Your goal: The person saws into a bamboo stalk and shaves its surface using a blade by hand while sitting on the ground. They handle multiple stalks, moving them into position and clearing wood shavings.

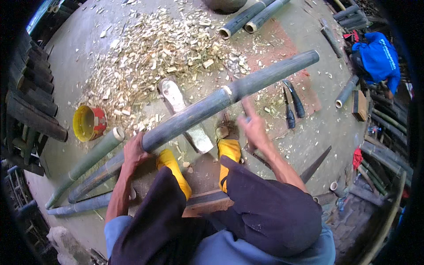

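Note:
A long dark bamboo pole (pixel 190 118) slants across in front of me, from lower left to upper right, with a pale ring at its middle joint. Wrapped around its lower part is my left hand (pixel 135 151). My right hand (pixel 255 129), slightly blurred, hovers just below the middle joint; its index finger stretches toward the pole and nothing clear shows in it. Under the pole lies a wooden block with a whitish worn top (pixel 198 138). Two dark-handled knives (pixel 289 110) lie to the right of my right hand.
Pale chips (pixel 163 48) cover the floor ahead. A yellow-and-red bucket (pixel 90 123) stands left, above more bamboo poles (pixel 84 170). A saw blade (pixel 316 165) lies right of my leg. Two cut poles (pixel 254 20) rest at the far side. A person in blue (pixel 377 57) crouches far right.

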`<move>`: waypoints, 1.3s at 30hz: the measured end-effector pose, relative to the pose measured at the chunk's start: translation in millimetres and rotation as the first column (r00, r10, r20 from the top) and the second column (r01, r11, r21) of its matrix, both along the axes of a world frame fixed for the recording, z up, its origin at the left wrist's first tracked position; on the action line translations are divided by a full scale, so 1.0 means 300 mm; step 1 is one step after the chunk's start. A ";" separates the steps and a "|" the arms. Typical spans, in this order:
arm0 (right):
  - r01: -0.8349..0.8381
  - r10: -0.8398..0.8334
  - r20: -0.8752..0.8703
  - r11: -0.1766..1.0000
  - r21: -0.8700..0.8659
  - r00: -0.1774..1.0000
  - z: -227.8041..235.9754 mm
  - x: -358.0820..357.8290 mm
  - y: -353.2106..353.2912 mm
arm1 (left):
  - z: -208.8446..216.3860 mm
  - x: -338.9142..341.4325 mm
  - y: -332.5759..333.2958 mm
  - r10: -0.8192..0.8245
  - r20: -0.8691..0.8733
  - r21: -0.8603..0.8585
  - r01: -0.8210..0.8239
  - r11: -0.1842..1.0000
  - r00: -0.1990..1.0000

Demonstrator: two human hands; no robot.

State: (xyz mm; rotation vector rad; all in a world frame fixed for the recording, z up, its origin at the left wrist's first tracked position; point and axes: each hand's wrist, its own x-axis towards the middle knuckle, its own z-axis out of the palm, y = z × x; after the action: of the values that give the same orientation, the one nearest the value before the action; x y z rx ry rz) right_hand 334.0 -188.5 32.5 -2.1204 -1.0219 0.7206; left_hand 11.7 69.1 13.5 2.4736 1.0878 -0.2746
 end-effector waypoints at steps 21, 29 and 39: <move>-0.168 0.165 -0.033 0.979 -0.113 0.986 0.037 -0.029 -0.032 | -0.028 -0.065 -0.079 -0.039 0.117 0.249 0.009 0.968 0.992; -0.274 0.261 -0.090 0.942 -0.194 0.961 0.051 -0.029 -0.038 | -0.001 -0.054 -0.032 -0.012 0.042 0.058 0.010 0.998 0.999; -0.197 0.219 0.116 0.965 -0.175 0.969 0.037 0.017 -0.057 | 0.043 -0.002 -0.006 0.034 0.036 -0.142 -0.028 0.989 0.999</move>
State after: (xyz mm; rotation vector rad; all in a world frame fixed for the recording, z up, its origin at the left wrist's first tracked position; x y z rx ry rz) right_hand 339.2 -205.5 43.6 -2.2473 -1.3145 0.7941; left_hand 11.2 67.3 26.5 2.3254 1.0524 -0.2832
